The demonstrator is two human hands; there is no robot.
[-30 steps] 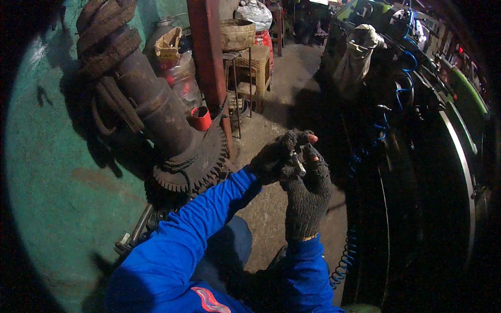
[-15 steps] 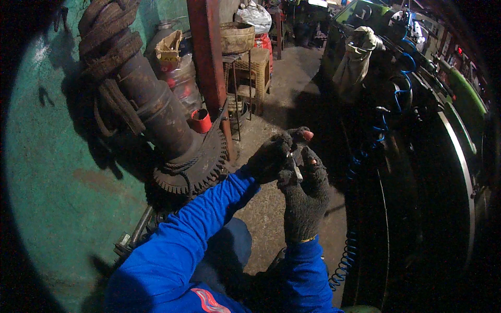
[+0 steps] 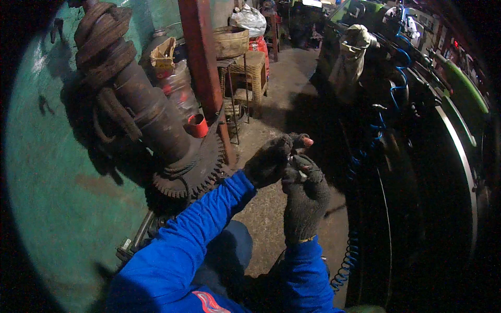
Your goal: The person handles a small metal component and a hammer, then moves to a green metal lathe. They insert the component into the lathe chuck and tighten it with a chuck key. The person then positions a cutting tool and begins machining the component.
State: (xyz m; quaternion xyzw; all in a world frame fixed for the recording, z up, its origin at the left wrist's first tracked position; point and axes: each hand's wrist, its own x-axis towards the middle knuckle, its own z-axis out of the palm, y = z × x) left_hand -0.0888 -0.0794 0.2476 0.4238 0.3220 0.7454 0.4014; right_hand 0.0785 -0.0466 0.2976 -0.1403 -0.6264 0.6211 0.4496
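Observation:
Both my hands wear dark knitted gloves and meet in front of me, over a dirt floor. My left hand (image 3: 270, 159) comes in from the lower left on a blue sleeve, with one bare fingertip showing. My right hand (image 3: 306, 194) rises from below, its fingers curled against the left hand's fingers. Between them they pinch a small pale piece (image 3: 301, 175), too small to identify. A rusty toothed gear (image 3: 201, 175) on a thick shaft lies just left of my left hand.
The rusty shaft (image 3: 141, 104) leans on a green wall (image 3: 57, 198). Behind it are a red post (image 3: 201, 57), a red cup (image 3: 197, 125) and woven stools (image 3: 248, 70). A blue coiled hose (image 3: 347, 261) hangs beside a large dark wheel (image 3: 449, 172) on the right.
My hands stay joined on the small piece and have sunk slightly in the picture. The fingers have shifted a little around it.

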